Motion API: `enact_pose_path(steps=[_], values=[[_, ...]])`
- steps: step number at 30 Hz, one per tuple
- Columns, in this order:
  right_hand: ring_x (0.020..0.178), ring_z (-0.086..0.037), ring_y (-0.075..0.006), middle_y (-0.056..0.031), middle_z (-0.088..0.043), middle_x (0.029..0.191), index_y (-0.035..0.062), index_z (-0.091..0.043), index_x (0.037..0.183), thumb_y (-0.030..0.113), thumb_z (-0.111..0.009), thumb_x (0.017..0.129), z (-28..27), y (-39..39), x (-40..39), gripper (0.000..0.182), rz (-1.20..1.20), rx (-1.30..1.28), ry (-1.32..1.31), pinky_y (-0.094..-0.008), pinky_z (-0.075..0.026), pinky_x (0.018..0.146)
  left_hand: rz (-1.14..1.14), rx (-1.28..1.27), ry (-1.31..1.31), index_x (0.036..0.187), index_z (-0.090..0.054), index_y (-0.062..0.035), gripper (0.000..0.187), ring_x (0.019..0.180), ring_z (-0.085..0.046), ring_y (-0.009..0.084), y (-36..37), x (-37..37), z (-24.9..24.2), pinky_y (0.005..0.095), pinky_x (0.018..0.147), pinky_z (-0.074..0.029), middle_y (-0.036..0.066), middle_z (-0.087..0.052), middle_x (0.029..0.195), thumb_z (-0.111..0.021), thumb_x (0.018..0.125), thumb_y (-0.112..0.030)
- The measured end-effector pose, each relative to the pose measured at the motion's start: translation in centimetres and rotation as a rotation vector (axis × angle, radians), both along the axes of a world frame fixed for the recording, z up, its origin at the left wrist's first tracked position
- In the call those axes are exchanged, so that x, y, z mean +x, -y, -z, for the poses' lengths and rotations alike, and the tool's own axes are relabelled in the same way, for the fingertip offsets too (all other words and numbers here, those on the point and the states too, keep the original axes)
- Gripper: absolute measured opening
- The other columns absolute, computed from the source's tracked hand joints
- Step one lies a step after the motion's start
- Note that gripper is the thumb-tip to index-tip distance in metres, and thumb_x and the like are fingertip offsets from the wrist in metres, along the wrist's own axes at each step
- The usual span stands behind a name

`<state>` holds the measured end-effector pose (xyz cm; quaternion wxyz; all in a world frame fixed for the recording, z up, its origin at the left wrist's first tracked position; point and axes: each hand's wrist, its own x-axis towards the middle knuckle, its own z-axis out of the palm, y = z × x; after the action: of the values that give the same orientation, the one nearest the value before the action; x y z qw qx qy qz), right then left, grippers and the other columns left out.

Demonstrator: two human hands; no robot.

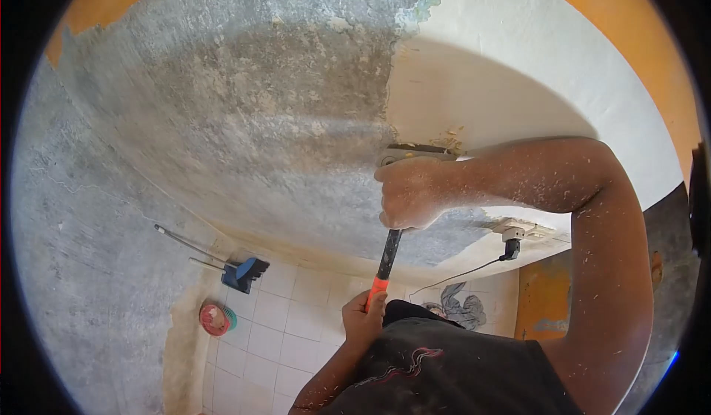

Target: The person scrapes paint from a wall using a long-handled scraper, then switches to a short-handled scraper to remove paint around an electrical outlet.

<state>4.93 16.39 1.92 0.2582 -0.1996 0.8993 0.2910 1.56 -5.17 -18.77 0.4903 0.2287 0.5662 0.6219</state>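
Note:
A long-handled scraper (388, 254) with an orange grip is held against the wall by both hands. My right hand (415, 193) is closed around its upper end, just below the dark blade. Lower down, my left hand (363, 316) wraps round the orange grip. The blade lies at the border between bare grey plaster (281, 111) and the white paint (503, 89). Paint flakes (450, 141) cling along the blade's upper edge. Pale specks of debris dot my right arm.
Below the wall, a dustpan (244, 273) with a long-handled tool and a red-and-green bucket (215, 319) stand on the white tiled floor (270, 341). A black plug (509, 250) sits in the wall socket, its cord trailing down. A crumpled grey cloth (463, 308) lies near my body.

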Motion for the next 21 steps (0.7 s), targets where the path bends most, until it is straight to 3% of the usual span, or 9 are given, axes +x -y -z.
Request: enact_pose_path(steps=[3,6,10,15,21], values=[[0.058,-0.058,-0.0172,0.0034,-0.058,0.057,0.0134,-0.056,0.07,0.029,-0.054,0.078,-1.6,-0.2,-0.2,0.017,0.014,-0.048,-0.029,-0.0301,-0.038,0.068,-0.067,-0.008,-0.223,0.086,-0.064,0.0016,0.021,0.048,-0.043,0.0019,-0.5,-1.9,-1.4,0.0186,0.043,-0.034,-0.004,-0.051,0.056,-0.064,0.085,-0.019],[0.058,-0.058,-0.0177,0.0037,-0.058,0.057,0.0138,-0.056,0.069,0.03,-0.054,0.079,-1.3,0.2,-0.3,0.019,0.12,-0.083,-0.077,-0.0299,-0.039,0.068,-0.015,-0.03,-0.089,0.085,-0.064,0.0018,0.021,0.048,-0.043,0.0021,-0.1,-2.8,-2.9,0.0188,0.044,-0.034,-0.003,-0.05,0.057,-0.064,0.085,-0.019],[0.058,-0.058,-0.0182,0.0033,-0.058,0.056,0.0137,-0.055,0.066,0.031,-0.054,0.079,1.0,-0.1,-0.5,0.022,0.065,-0.083,-0.078,-0.0306,-0.039,0.068,-0.005,-0.006,0.004,0.082,-0.064,0.0016,0.022,0.047,-0.042,0.0027,0.3,-1.2,0.6,0.0198,0.044,-0.034,-0.003,-0.05,0.055,-0.065,0.084,-0.021],[0.058,-0.058,-0.019,0.0028,-0.059,0.056,0.0144,-0.056,0.066,0.032,-0.054,0.079,-1.9,-0.4,-0.8,0.022,0.092,-0.136,-0.086,-0.0311,-0.04,0.068,-0.057,-0.01,-0.247,0.085,-0.066,0.0019,0.024,0.051,-0.045,0.0028,-0.3,-3.7,-2.6,0.0198,0.046,-0.036,-0.003,-0.054,0.058,-0.068,0.082,-0.022],[0.058,-0.058,-0.0186,0.0025,-0.059,0.057,0.0128,-0.057,0.067,0.031,-0.054,0.079,0.5,0.1,-0.5,0.021,0.12,-0.076,-0.034,-0.03,-0.04,0.068,0.015,-0.023,-0.054,0.08,-0.064,0.0018,0.022,0.049,-0.043,0.0024,-0.2,-1.1,0.4,0.0192,0.044,-0.034,-0.004,-0.051,0.056,-0.064,0.084,-0.019]])
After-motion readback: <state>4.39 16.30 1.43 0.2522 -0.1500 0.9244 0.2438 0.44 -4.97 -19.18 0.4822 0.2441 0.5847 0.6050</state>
